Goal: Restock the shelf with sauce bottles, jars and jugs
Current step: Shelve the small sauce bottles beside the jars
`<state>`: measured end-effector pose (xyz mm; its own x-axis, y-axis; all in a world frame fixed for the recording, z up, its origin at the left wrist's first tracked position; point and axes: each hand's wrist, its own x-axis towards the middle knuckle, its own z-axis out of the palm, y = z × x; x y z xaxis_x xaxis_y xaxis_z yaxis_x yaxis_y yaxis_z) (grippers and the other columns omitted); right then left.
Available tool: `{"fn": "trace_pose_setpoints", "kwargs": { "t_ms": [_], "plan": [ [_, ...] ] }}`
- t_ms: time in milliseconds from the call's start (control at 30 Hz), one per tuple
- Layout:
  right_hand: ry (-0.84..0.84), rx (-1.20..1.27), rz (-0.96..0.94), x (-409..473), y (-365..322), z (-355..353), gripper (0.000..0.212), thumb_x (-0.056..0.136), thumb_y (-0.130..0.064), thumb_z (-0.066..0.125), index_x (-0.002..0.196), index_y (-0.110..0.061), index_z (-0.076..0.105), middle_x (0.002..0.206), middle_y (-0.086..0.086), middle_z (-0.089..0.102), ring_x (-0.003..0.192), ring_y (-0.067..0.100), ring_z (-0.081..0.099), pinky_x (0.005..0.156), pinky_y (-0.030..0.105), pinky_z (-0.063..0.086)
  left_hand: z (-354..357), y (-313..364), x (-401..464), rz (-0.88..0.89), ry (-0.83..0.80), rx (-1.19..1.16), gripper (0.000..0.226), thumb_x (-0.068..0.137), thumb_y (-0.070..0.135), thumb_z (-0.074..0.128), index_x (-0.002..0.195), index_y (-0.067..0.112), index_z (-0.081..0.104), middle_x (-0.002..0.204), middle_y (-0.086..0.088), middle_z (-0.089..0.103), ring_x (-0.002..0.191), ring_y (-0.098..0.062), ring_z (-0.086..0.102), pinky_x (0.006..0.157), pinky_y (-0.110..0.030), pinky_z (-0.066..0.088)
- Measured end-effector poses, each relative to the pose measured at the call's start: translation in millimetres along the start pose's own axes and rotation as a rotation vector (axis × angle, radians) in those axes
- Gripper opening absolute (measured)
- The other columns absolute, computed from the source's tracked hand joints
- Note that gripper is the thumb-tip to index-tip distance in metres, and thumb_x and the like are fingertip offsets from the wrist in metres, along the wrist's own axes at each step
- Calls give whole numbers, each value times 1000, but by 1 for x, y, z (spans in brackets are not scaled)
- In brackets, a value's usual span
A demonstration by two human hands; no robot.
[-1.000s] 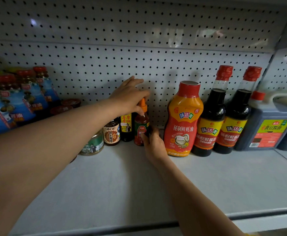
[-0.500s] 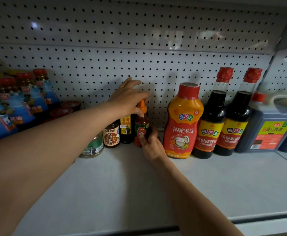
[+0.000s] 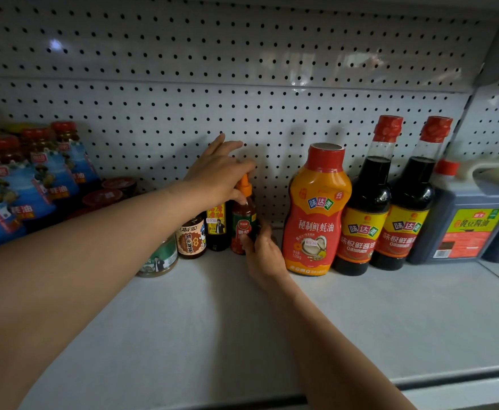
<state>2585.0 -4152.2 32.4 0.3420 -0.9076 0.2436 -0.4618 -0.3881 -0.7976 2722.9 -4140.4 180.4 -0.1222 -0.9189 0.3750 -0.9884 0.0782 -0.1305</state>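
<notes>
Ketchup bottle [image 3: 244, 223], frame centre, at the pegboard [image 3: 272, 119].
Left hand [image 3: 217, 173] pinches its orange cap; right hand [image 3: 261, 251] grips the base. Risk: tight gap, so a nudge could topple the dark bottle [image 3: 216, 229] on its left or bump the oyster sauce [image 3: 316, 214].

1. A shop aisle is shown: a grey metal shelf [image 3: 272, 335] backed by white perforated pegboard [image 3: 242, 113].
2. Retail goods are lined up in rows: matching soy sauce bottles [image 3: 363, 208], an orange oyster sauce bottle [image 3: 313, 214], a dark jug [image 3: 467, 220].
3. Small price stickers are seen on several labels.
</notes>
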Motion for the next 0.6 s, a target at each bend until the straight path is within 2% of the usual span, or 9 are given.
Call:
{"fn": "trace_pose_setpoints", "kwargs": {
  "t_ms": [333,500,600],
  "plan": [
    [41,-45,2,5,4,4,52,105,-35,47,150,-16,29,131,19,62,115,43,61,88,44,50,5,2,4,-40,18,23,76,74,48,78,141,32,45,163,-9,13,150,-36,-10,123,-48,0],
    [-34,-80,37,7,2,5,55,107,-38,37,153,-16,17,137,20,57,121,42,58,96,47,48,10,-3,8,-23,28,26,69,71,52,78,132,34,50,161,-9,23,150,-35,-7,122,-52,3],
    [-71,-78,54,8,1,3,58,108,-39,35,155,-15,11,144,17,53,127,39,54,100,43,44,10,-2,7,-28,28,28,70,72,51,78,133,33,50,162,-10,20,150,-36,-8,122,-50,0]
  ]
}}
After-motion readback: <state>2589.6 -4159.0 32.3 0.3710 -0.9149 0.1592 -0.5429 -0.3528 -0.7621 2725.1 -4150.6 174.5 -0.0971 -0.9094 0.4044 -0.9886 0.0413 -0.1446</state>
